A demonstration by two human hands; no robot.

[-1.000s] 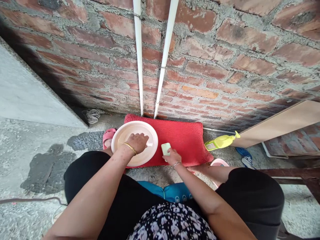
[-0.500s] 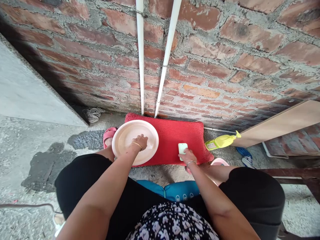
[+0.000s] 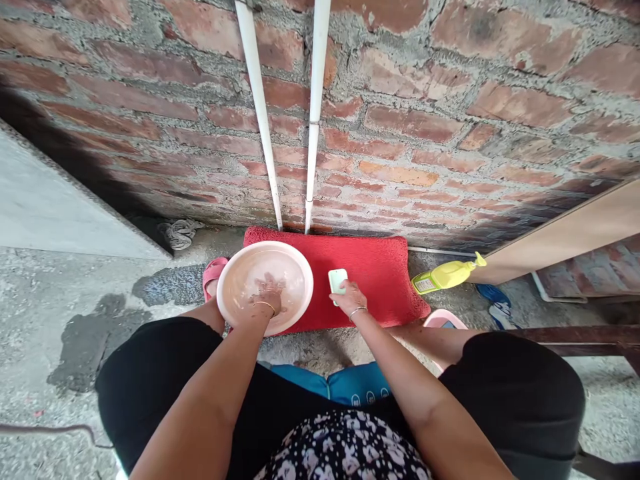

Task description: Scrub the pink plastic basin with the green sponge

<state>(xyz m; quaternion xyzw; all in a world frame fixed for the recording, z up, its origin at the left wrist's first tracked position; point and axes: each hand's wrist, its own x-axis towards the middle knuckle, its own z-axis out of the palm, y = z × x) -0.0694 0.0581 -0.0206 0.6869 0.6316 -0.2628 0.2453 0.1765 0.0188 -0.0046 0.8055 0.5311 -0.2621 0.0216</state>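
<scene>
My left hand (image 3: 269,292) is dipped in the water of a pale pink basin (image 3: 225,280), its fingers spread and holding nothing. The basin stands on the left part of a red fuzzy mat (image 3: 373,267). Over the middle of the mat, my right hand (image 3: 350,298) is closed around a pale green, flat, rounded rectangular thing (image 3: 337,279). Its underside is hidden, so I cannot tell its exact kind. A yellow-green pump bottle (image 3: 444,277) is by the mat's right edge.
A brick wall (image 3: 400,140) with two white pipes (image 3: 313,127) rises behind the mat. A grey-white slab (image 3: 55,200) is at the left, a tan board (image 3: 565,230) at the right. A pink container (image 3: 447,319) sits beside my right leg. The concrete floor (image 3: 30,320) has wet patches.
My left hand has gone down into the basin's water, and its fingers have spread. My right hand has moved left over the mat with the pale green thing. The view has shifted slightly.
</scene>
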